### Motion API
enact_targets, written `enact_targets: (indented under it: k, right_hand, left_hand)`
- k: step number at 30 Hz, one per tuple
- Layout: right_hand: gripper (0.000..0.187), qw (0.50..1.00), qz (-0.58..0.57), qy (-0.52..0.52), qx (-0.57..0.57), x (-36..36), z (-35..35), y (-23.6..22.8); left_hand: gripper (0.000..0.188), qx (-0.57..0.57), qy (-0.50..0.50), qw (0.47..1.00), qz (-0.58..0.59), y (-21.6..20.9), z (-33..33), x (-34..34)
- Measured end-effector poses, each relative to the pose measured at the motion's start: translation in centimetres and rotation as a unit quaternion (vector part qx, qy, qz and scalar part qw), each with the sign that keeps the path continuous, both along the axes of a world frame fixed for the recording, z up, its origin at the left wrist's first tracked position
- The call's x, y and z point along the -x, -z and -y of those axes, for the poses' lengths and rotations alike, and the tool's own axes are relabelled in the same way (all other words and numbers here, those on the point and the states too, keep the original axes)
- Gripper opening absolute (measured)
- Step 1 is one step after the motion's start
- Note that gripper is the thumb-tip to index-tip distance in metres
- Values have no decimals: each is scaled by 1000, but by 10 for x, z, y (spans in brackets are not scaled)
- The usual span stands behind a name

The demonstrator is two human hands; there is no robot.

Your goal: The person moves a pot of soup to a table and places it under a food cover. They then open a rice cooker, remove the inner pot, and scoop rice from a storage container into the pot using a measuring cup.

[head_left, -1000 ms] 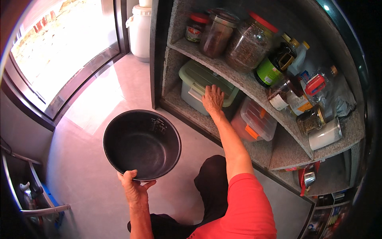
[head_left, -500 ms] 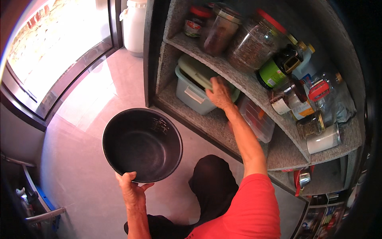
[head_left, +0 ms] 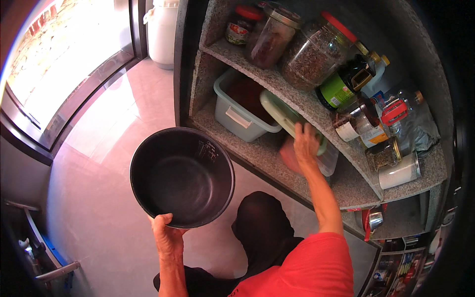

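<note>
My left hand [head_left: 167, 237] grips the near rim of a black rice cooker pot [head_left: 182, 173], thumb over the edge. The pot is tilted so its bare inside, with pale level marks, faces up; it hangs above the floor. On the lower shelf stands a grey-green plastic bin [head_left: 236, 121] with a white handle. Dark reddish-brown contents [head_left: 245, 94] show inside it. Its pale green lid [head_left: 279, 113] lies slanted off the bin's right side, held at its near edge by my right hand [head_left: 307, 143]. Some of those fingers are blurred.
A clear plastic box [head_left: 327, 162] sits right of the bin, partly behind my hand. The stone shelf [head_left: 232, 54] above carries a large red-lidded jar [head_left: 314, 57], other jars and bottles. A white drum [head_left: 163, 37] stands by the glass door. My knee [head_left: 262, 218] is close to the shelf.
My right hand has drawn the lid to the right off the bin, uncovering its contents. The pot has shifted slightly right in my left hand.
</note>
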State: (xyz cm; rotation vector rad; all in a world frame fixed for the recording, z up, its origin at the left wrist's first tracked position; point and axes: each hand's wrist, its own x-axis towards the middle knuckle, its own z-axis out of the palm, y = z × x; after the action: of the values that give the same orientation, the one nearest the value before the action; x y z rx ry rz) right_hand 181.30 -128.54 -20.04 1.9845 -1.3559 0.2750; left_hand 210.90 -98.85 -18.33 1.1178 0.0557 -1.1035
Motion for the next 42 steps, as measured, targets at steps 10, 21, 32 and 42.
enact_targets:
  k: [10, 21, 32, 42]
  right_hand:
    - [62, 969, 48, 88, -225, 119, -38, 12]
    - [58, 945, 102, -161, -266, -54, 2, 5]
    - [23, 925, 160, -178, -294, -118, 38, 49]
    - [15, 832, 233, -311, -395, -109, 14, 25]
  left_hand:
    - [74, -12, 3, 1000, -13, -2, -4, 1]
    - [84, -49, 9, 999, 19, -11, -6, 9]
    - [80, -49, -25, 997, 48, -5, -15, -5]
    - [78, -14, -12, 1000, -8, 5, 6, -1]
